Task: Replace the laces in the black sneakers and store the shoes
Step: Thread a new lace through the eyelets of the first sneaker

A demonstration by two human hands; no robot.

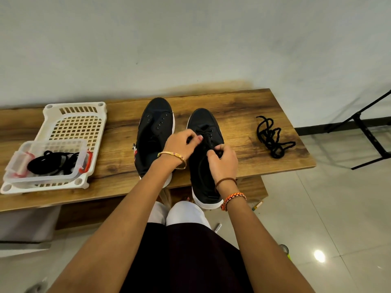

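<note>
Left hand (183, 142): fingers curled, pinching lace (208, 142) over right sneaker (204, 153).
Right hand (223, 159): fingers curled round lace end, nearer heel.
Risk: lace slipping from pinch; loose grip, eyelet missed.
Axis: sneaker lengthwise, toe beyond fingertips, toward wall (190, 39).
Left sneaker (155, 132): unlaced, left of fingers.
Loose lace (271, 138): right of fingers.

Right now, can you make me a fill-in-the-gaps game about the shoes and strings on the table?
1. Both hands work on the black canvas sneaker on the ____ side of the pair.
2. The loose black lace lies on the wooden ____.
3. The clear plastic box holding more black laces sits in a ____ plastic basket.
4. The left hand wears a ____ bangle.

Missing words: right; table; white; gold
</note>
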